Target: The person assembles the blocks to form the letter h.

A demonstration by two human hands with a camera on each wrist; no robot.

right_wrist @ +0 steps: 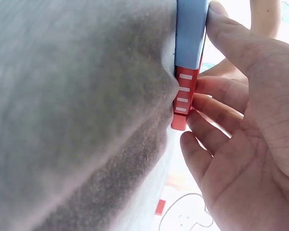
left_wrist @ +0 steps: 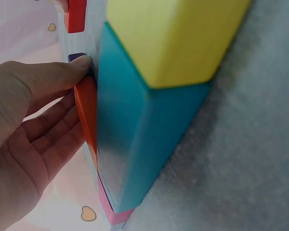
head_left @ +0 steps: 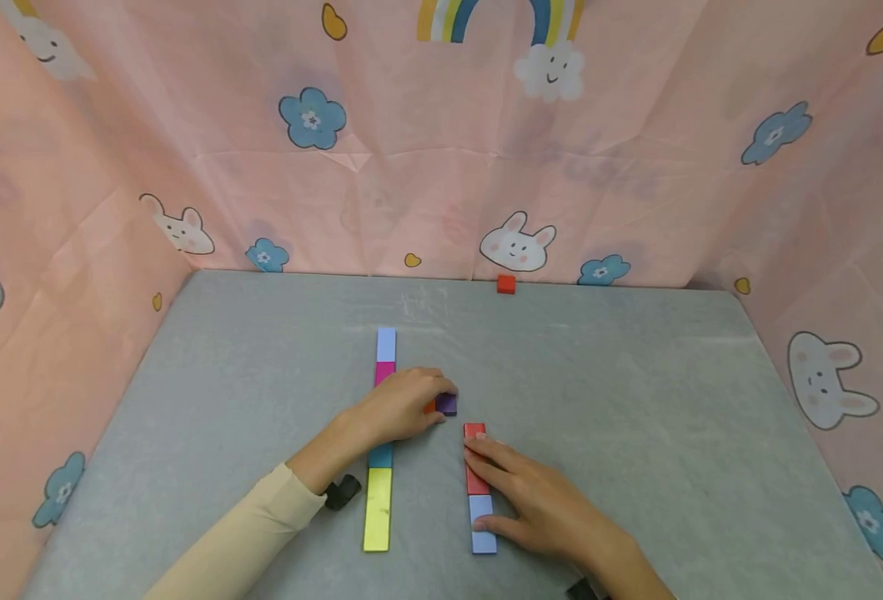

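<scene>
My left hand (head_left: 398, 407) pinches a small purple block (head_left: 449, 406) between thumb and fingers. That block sits at the end of an orange block (left_wrist: 85, 113), which juts sideways from a long row. The row shows a light blue block (head_left: 386, 343), a magenta block (head_left: 384, 371), a teal block (head_left: 381, 456) and a yellow block (head_left: 378, 508); my hand covers its middle. To the right, my right hand (head_left: 531, 496) rests extended fingers on a second row. There, red blocks (head_left: 477, 482) adjoin a periwinkle blue block (head_left: 484, 539), where the thumb lies.
A lone small red block (head_left: 506, 285) stands at the table's back edge. Pink printed cloth (head_left: 426, 183) rises behind and along both sides of the grey table (head_left: 636, 400). A black wrist device (head_left: 343, 492) is beside my left forearm.
</scene>
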